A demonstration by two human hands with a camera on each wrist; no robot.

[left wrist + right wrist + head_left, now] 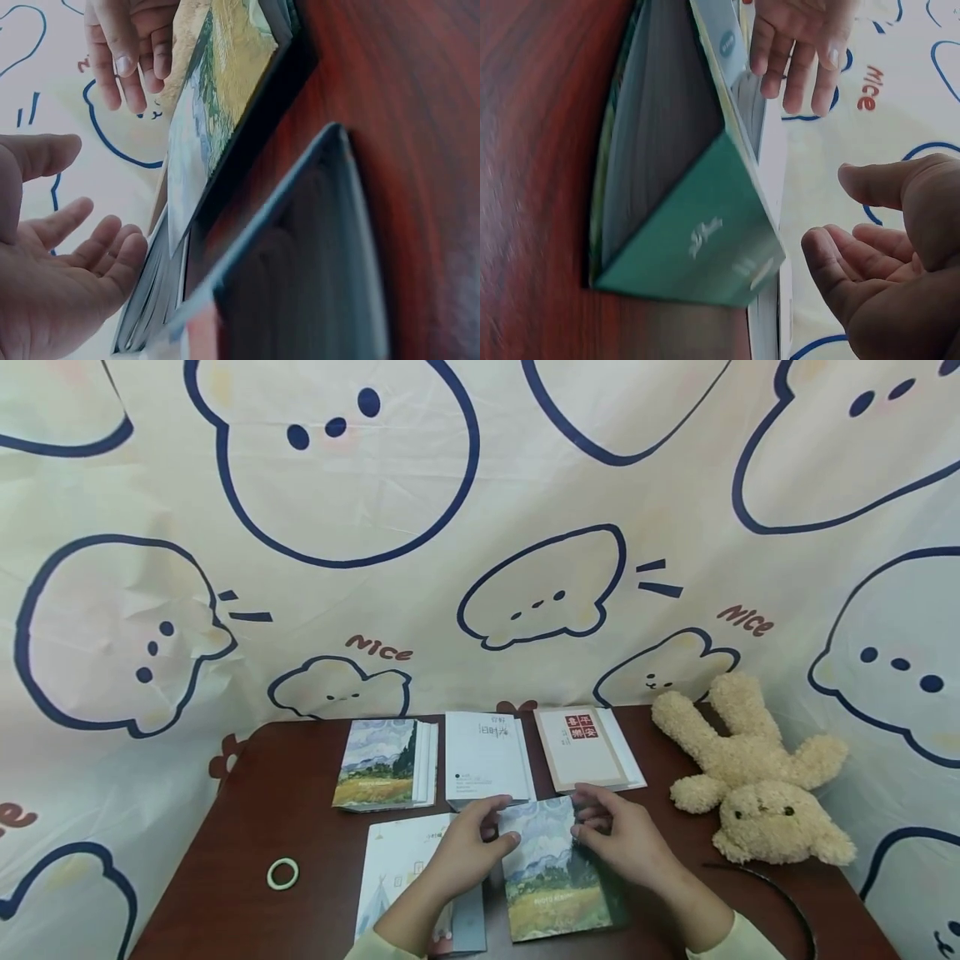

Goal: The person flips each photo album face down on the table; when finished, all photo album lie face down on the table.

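Observation:
A thick photo album (553, 881) with a painted landscape cover lies on the table in front of me. Its green spine (697, 232) faces the right wrist camera. Beside its upper left edge is my left hand (474, 850), thumb and fingers apart and holding nothing. My right hand (628, 837) hovers by the upper right edge, fingers loosely bent. Both wrist views show a gap between the hands and the cover. Under my left forearm in the head view, a pale album with a tent drawing (390, 868) is partly hidden.
Along the back stand a second landscape album (375, 764), a white album (483, 756) and a beige one with red characters (581, 747). A plush toy (757, 768) lies at the right, near a thin black strip (787, 897). A pale green ring (282, 874) lies at the left.

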